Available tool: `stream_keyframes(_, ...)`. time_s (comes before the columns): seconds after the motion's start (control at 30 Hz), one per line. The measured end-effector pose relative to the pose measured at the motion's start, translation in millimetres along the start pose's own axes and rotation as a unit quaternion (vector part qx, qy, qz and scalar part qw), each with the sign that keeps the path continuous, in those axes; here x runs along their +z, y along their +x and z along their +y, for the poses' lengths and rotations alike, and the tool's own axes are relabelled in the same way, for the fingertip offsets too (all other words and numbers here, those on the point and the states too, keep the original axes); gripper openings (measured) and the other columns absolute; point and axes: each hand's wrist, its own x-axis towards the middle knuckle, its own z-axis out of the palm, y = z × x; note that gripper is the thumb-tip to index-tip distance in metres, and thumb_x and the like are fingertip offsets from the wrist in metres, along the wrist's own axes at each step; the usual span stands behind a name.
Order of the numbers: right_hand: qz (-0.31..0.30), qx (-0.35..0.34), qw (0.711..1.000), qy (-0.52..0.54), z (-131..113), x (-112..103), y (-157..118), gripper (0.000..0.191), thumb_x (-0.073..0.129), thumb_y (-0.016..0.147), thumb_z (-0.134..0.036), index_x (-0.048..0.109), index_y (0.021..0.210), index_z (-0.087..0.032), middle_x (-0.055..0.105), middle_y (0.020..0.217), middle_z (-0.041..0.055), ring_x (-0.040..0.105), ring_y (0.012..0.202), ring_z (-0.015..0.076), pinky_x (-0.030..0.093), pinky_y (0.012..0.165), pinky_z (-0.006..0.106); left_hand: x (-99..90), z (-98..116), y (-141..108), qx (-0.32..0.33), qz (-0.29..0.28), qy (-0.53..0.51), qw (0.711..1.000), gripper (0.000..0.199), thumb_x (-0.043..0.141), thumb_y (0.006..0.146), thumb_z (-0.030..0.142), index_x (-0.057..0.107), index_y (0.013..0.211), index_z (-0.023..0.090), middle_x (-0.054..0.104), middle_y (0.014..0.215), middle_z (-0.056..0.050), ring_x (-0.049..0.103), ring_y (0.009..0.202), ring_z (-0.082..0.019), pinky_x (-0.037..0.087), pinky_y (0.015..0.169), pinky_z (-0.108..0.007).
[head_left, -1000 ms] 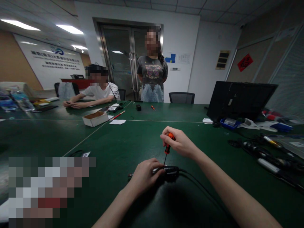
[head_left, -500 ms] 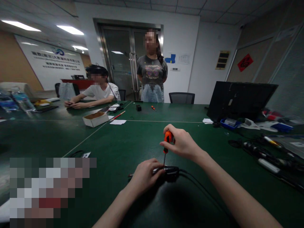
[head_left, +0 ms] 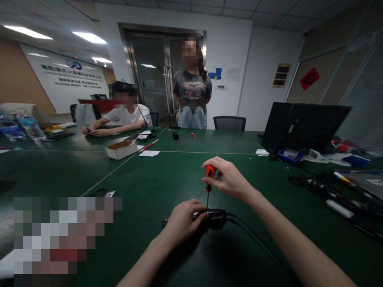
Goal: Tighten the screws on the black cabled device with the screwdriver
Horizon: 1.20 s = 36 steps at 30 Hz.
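Observation:
My right hand (head_left: pixel 230 178) pinches the orange-and-black handle of a screwdriver (head_left: pixel 210 172) between thumb and fingers. The screwdriver stands nearly upright, its thin shaft pointing down to a black device (head_left: pixel 218 218) on the green table (head_left: pixel 134 183). My left hand (head_left: pixel 186 217) is closed round the device's left part, its fingertips beside the screwdriver's tip. Whether the tip touches the device or sits in it cannot be made out. A black cable (head_left: pixel 248 228) runs from the device's right end toward my right forearm.
Beyond my hands are an open white box (head_left: pixel 121 150), a second small screwdriver (head_left: pixel 194 136) and a small black block (head_left: pixel 175 135). A monitor (head_left: pixel 302 127), blue tray (head_left: pixel 289 155) and cables lie right. One person sits across, another stands.
The fingers of my right hand have shifted round the screwdriver's handle, and its top has tilted slightly left. My left hand and the device keep their places.

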Motion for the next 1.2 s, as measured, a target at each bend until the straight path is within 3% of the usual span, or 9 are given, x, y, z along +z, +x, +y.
stream_keyframes(0.23, -0.02, -0.006, 0.998, 0.06, -0.9, -1.1, -1.3, 0.031, 0.059, 0.083, -0.008, 0.064, 0.11, -0.021, 0.066, 0.103, 0.004, 0.062, 0.088, 0.0158, 0.049, 0.075, 0.028, 1.0, -0.7, -0.6, 0.001, 0.007, 0.005, 1.0, 0.028, 0.052, 0.095, 0.031, 0.077, 0.103, 0.021, 0.072, 0.1, -0.007, 0.066, 0.088, -0.022, 0.046, 0.075, -0.027)
stream_keyframes(0.43, 0.005, 0.045, 0.996, 0.075, -2.6, 2.1, -0.5, 0.026, 0.067, 0.083, -0.024, 0.053, 0.104, -0.021, 0.068, 0.087, 0.0001, 0.061, 0.071, 0.0137, 0.048, 0.071, 0.029, -1.1, 0.6, -0.8, -0.001, -0.001, 0.005, 1.0, 0.029, 0.052, 0.096, 0.032, 0.077, 0.104, 0.021, 0.072, 0.102, -0.008, 0.066, 0.09, -0.022, 0.047, 0.076, -0.028)
stream_keyframes(0.6, -0.005, 0.068, 0.985, 0.158, -2.8, 1.7, 1.2, 0.028, 0.069, 0.079, -0.023, 0.048, 0.097, -0.022, 0.072, 0.095, 0.0027, 0.064, 0.077, 0.0142, 0.051, 0.068, 0.027, -2.1, 1.8, -1.1, -0.005, -0.004, 0.004, 1.0, 0.031, 0.051, 0.095, 0.034, 0.077, 0.105, 0.022, 0.072, 0.104, -0.008, 0.066, 0.093, -0.023, 0.048, 0.078, -0.029)
stream_keyframes(0.8, 0.006, 0.023, 0.994, 0.104, -1.4, -1.0, 1.4, 0.026, 0.062, 0.082, -0.012, 0.063, 0.107, -0.022, 0.068, 0.105, 0.004, 0.064, 0.091, 0.0152, 0.052, 0.071, 0.026, -1.2, 1.3, -0.5, 0.0, 0.001, 0.01, 1.0, 0.029, 0.052, 0.095, 0.031, 0.078, 0.103, 0.022, 0.073, 0.102, -0.008, 0.067, 0.09, -0.022, 0.047, 0.077, -0.028)
stream_keyframes(0.9, -0.003, 0.025, 0.993, 0.113, -2.7, -1.6, 0.9, 0.03, 0.058, 0.083, -0.008, 0.063, 0.109, -0.021, 0.069, 0.105, 0.0039, 0.065, 0.09, 0.0148, 0.052, 0.073, 0.027, -1.6, 1.1, -0.5, -0.001, 0.0, 0.009, 1.0, 0.029, 0.052, 0.095, 0.032, 0.078, 0.103, 0.021, 0.073, 0.101, -0.008, 0.067, 0.089, -0.022, 0.047, 0.076, -0.028)
stream_keyframes(1.03, 0.005, 0.048, 0.989, 0.142, -5.9, -0.5, 0.6, 0.016, 0.066, 0.082, -0.023, 0.056, 0.095, -0.02, 0.069, 0.092, 0.0027, 0.063, 0.078, 0.0141, 0.051, 0.068, 0.027, -2.2, 1.0, -0.6, 0.003, -0.003, 0.007, 1.0, 0.029, 0.052, 0.096, 0.032, 0.078, 0.102, 0.021, 0.072, 0.1, -0.008, 0.067, 0.089, -0.023, 0.047, 0.076, -0.029)
stream_keyframes(1.2, 0.024, 0.065, 0.985, 0.16, -5.6, 1.7, 0.9, 0.025, 0.064, 0.08, -0.02, 0.046, 0.097, -0.022, 0.071, 0.091, 0.0029, 0.064, 0.076, 0.0139, 0.051, 0.069, 0.028, -2.8, 1.9, -0.3, 0.002, -0.007, 0.005, 1.0, 0.029, 0.052, 0.097, 0.032, 0.077, 0.104, 0.02, 0.072, 0.101, -0.008, 0.066, 0.09, -0.023, 0.048, 0.077, -0.029)
